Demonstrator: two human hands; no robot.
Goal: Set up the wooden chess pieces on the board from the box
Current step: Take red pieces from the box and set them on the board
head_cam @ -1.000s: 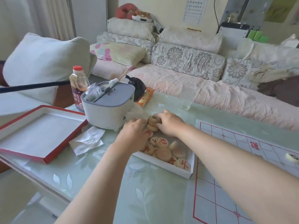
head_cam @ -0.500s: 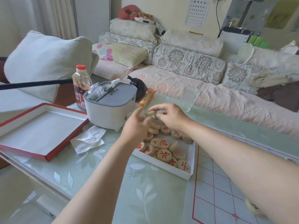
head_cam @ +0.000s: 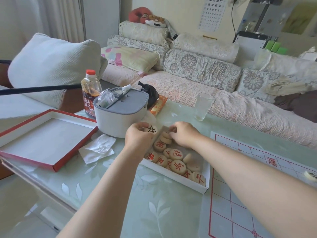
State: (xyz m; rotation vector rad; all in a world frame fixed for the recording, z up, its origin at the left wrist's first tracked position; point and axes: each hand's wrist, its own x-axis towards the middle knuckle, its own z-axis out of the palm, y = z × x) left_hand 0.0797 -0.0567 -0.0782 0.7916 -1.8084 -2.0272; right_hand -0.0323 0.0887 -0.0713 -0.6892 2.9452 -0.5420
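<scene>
the board [head_cam: 240, 203] lies nearest, on my right, with the box [head_cam: 175, 178] just left of it and red-marked pieces [head_cam: 177, 166] heaped inside. my left hand [head_cam: 137, 139] pinches a black-marked piece [head_cam: 153, 130] over the box's far corner. my right hand [head_cam: 184, 134] curls over a stack there; i cannot tell if it grips one.

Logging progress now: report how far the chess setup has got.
Done: a lone piece lies on the board. In hand: the left hand holds a black-marked piece; the right hand digs in the box. Left: many red-marked pieces fill the box.
</scene>
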